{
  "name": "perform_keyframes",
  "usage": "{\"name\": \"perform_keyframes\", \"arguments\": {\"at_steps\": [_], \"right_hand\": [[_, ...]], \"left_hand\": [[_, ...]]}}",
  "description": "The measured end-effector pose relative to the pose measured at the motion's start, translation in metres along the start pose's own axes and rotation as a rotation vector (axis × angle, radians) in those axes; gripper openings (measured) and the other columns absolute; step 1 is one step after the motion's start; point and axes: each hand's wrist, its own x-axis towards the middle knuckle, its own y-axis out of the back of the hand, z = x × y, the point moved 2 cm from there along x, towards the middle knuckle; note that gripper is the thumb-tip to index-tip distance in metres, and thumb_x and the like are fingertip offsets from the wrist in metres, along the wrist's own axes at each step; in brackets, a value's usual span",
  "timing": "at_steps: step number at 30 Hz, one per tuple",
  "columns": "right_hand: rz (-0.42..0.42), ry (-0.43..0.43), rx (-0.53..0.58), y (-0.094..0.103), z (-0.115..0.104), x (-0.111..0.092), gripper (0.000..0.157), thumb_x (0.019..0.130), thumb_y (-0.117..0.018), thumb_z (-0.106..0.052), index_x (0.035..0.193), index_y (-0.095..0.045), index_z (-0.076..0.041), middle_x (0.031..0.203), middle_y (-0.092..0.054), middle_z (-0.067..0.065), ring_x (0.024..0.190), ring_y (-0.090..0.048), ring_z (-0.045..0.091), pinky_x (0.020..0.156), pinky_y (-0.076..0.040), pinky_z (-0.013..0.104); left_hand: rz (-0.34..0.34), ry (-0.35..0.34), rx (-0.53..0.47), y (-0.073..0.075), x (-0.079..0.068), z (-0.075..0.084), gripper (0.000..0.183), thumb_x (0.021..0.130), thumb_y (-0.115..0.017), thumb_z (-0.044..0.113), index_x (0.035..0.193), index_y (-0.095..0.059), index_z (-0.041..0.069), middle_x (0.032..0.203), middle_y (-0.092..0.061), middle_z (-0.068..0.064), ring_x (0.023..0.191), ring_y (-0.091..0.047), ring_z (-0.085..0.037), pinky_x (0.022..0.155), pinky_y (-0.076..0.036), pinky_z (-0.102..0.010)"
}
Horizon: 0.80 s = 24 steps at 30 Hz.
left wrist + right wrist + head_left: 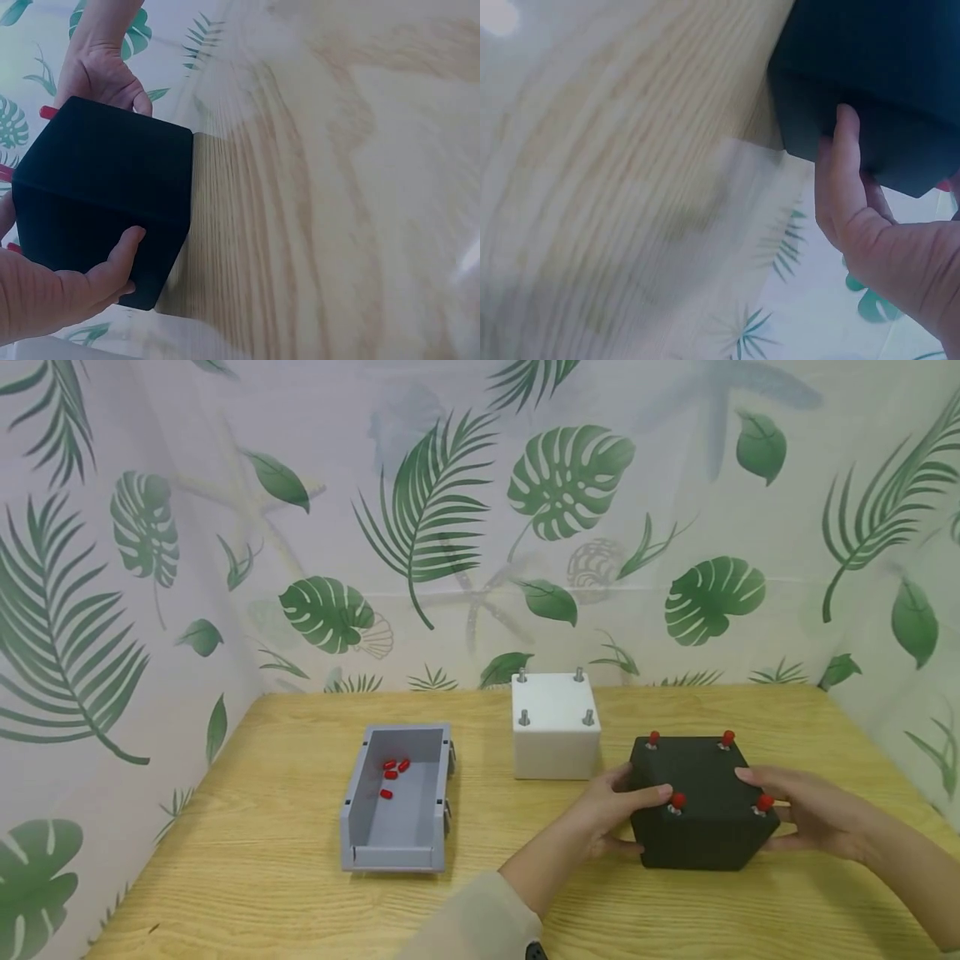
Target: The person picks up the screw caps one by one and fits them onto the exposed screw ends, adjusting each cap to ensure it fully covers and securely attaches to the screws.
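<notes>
A black block [701, 781] stands on the table at the right in the head view, with a red-capped bolt [678, 802] rising from each top corner. My left hand [606, 810] grips its left side, thumb over the top edge near the front left cap. On the opposite side my right hand [821, 814] holds the block, its thumb on the top by the right edge. The left wrist view shows the left hand's fingers [120, 262] along one dark side face. In the right wrist view, the right hand's fingers [846, 161] lie against another face.
Behind the black block, to its left, stands a white block [555, 739] with bare metal bolts on top. Farther left is a grey open bin [401, 827] holding several small red caps [391, 774]. A leaf-print cloth [465, 527] hangs around the table's back and sides.
</notes>
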Motion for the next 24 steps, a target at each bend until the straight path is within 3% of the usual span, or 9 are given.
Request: {"name": "perform_keyframes", "arguments": {"at_steps": [8, 15, 17, 20, 22, 24], "right_hand": [[-0.041, -0.016, 0.037, 0.021, 0.002, -0.003, 0.021, 0.100, -0.039, -0.040, 0.116, -0.045, -0.028, 0.104, -0.058, -0.019, 0.099, -0.060, 0.009, 0.089, -0.052, 0.047], [-0.026, -0.039, 0.016, 0.034, 0.005, -0.006, 0.018, 0.101, -0.038, -0.041, 0.110, -0.049, -0.031, 0.104, -0.059, -0.015, 0.098, -0.060, 0.013, 0.087, -0.054, 0.045], [-0.010, -0.050, -0.002, 0.037, 0.007, -0.005, 0.023, 0.100, -0.038, -0.042, 0.116, -0.046, -0.027, 0.104, -0.058, -0.014, 0.098, -0.059, 0.014, 0.087, -0.054, 0.045], [0.001, -0.062, -0.040, 0.044, 0.008, -0.004, 0.048, 0.100, -0.036, -0.044, 0.138, -0.033, -0.014, 0.104, -0.056, -0.016, 0.099, -0.058, 0.014, 0.087, -0.053, 0.045], [0.011, -0.075, -0.068, 0.049, 0.008, -0.004, 0.067, 0.100, -0.035, -0.045, 0.148, -0.012, -0.004, 0.105, -0.053, -0.018, 0.099, -0.056, 0.012, 0.088, -0.053, 0.046], [0.021, -0.088, -0.089, 0.055, 0.008, -0.004, 0.079, 0.100, -0.035, -0.046, 0.148, 0.004, 0.004, 0.104, -0.052, -0.018, 0.098, -0.056, 0.011, 0.088, -0.053, 0.046]], "left_hand": [[0.038, 0.008, -0.002, -0.015, 0.011, 0.000, 0.056, 0.081, -0.076, 0.019, 0.133, -0.054, 0.023, 0.130, -0.054, -0.004, 0.121, -0.048, -0.028, 0.077, -0.049, -0.066], [0.069, -0.008, -0.013, -0.029, 0.018, -0.004, 0.043, 0.081, -0.076, 0.020, 0.120, -0.061, 0.024, 0.120, -0.058, -0.001, 0.113, -0.051, -0.028, 0.076, -0.049, -0.067], [0.078, -0.016, -0.017, -0.032, 0.019, -0.005, 0.038, 0.080, -0.077, 0.019, 0.115, -0.063, 0.026, 0.115, -0.060, 0.000, 0.110, -0.053, -0.028, 0.074, -0.049, -0.068], [0.103, -0.022, -0.027, -0.037, 0.021, -0.006, 0.040, 0.080, -0.077, 0.018, 0.117, -0.063, 0.023, 0.116, -0.060, -0.002, 0.111, -0.054, -0.029, 0.075, -0.048, -0.068], [0.116, -0.022, -0.028, -0.042, 0.022, -0.005, 0.045, 0.080, -0.077, 0.019, 0.121, -0.060, 0.019, 0.119, -0.059, -0.004, 0.112, -0.054, -0.030, 0.077, -0.048, -0.069], [0.121, -0.025, -0.022, -0.047, 0.022, -0.005, 0.049, 0.081, -0.076, 0.019, 0.126, -0.058, 0.014, 0.123, -0.057, -0.007, 0.113, -0.054, -0.032, 0.080, -0.047, -0.068]]}}
